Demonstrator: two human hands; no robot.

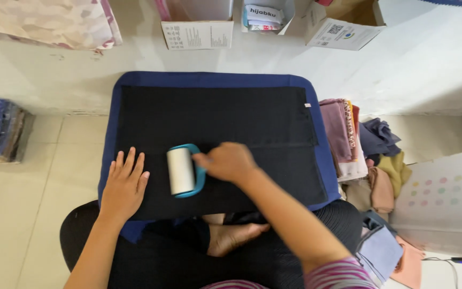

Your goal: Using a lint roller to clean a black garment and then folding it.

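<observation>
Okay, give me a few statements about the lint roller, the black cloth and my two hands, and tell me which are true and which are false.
1. The right hand grips the lint roller by its blue handle. True.
2. The left hand lies flat on the black cloth. True.
3. The roller's drum is red. False: it is white.
4. The black cloth lies on a blue mat. True.
5. The stack of folded cloths sits left of the mat. False: it sits to the right.
</observation>
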